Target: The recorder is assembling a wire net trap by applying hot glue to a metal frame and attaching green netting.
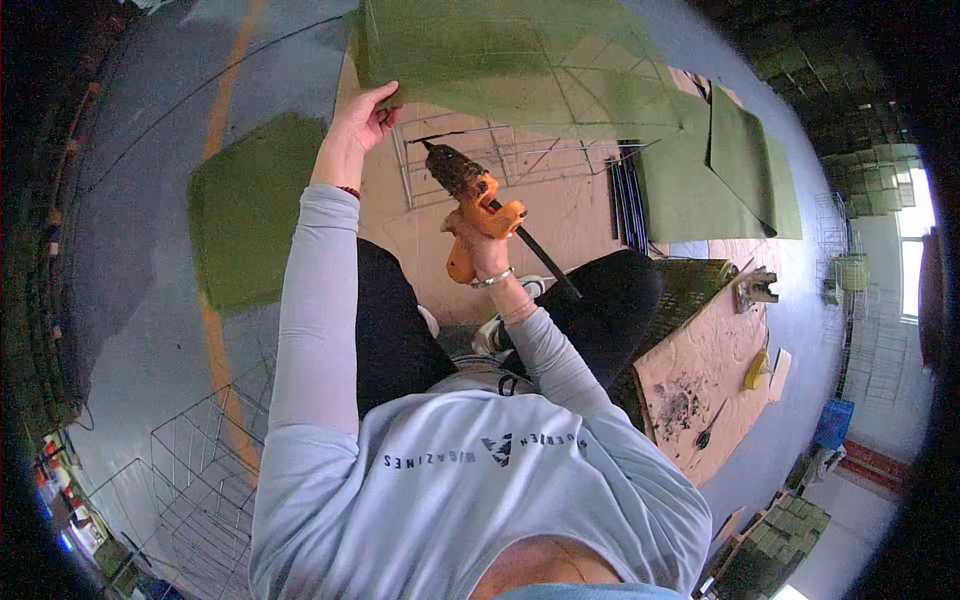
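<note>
My right hand [480, 245] is wrapped round the handle of an orange glue gun [508, 215]. Its front is crusted dark, and a long black glue stick [548, 262] runs out of its back. The nozzle points up and left, close to a corner of a wire frame [480, 135]. Beyond it, my left hand [366, 118] has its fingers bent at the near-left edge of a thin green sheet [500, 60], seemingly pinching it. The sheet lies over the far part of the wire frame, whose wires show through.
A board [540, 215] lies under the frame. Black sticks [628, 200] and folded green sheets [720, 175] are at right. Scissors [708, 428] and a yellow-handled tool [757, 370] lie on a stained cardboard [660, 390]. Wire frames [195, 450] stand at lower left, near a green piece [255, 215].
</note>
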### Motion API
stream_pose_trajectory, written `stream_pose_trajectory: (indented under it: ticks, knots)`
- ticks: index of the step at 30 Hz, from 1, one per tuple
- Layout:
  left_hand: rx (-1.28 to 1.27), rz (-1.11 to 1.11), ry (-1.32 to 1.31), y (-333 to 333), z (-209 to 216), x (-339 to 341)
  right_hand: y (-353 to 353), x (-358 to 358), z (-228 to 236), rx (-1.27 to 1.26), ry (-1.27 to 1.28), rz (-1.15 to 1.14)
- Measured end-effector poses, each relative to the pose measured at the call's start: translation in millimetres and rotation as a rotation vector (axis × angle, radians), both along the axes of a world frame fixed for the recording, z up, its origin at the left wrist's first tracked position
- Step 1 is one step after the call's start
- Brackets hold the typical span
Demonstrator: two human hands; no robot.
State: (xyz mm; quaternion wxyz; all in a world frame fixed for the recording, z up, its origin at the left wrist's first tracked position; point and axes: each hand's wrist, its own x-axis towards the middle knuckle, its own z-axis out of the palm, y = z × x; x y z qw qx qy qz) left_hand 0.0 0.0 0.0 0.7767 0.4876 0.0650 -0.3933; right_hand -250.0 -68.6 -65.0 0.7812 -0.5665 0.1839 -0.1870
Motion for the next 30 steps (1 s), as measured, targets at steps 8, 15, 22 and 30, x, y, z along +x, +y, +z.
stream_pose_trajectory:
  ticks: [8,15,22,30]
  knots:
    - [0.014,-0.005,-0.031,6,4,6,22,15,10,0.136,-0.078,-0.007]
    - [-0.035,-0.012,-0.026,1,4,1,9,11,-1,0.086,-0.071,-0.025]
    - [-0.004,-0.001,-0.012,3,2,3,17,10,1,0.152,-0.131,0.002]
    - [-0.017,-0.019,-0.048,7,0,6,8,5,6,0.137,-0.043,-0.128]
